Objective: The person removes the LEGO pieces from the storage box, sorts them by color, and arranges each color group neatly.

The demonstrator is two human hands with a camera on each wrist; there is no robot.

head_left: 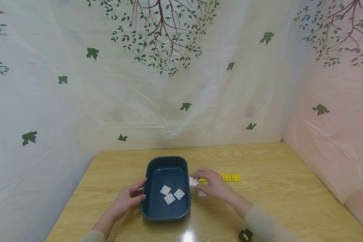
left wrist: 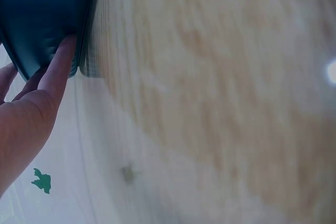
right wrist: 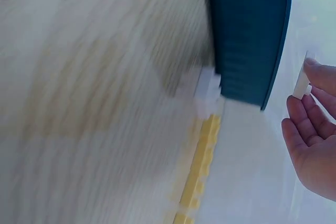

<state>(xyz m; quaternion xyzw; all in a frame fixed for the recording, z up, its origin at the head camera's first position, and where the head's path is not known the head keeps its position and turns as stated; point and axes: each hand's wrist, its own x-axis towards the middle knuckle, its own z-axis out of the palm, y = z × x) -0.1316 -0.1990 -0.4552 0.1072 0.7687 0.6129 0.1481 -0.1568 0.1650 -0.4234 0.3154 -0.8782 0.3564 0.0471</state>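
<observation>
A white square plastic brick (head_left: 193, 181) is pinched by the right hand (head_left: 212, 183), seemingly in transfer; gentle release is needed. The dark-blue tray (head_left: 172, 177) is touched by the left hand (head_left: 124, 201), fingers apart.

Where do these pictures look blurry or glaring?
Head view: a bright glare patch on the table, at the bottom edge; left wrist view: smeared wood grain, a bright spot at the right edge; right wrist view: grain streaky, yellow bricks blurred.
</observation>
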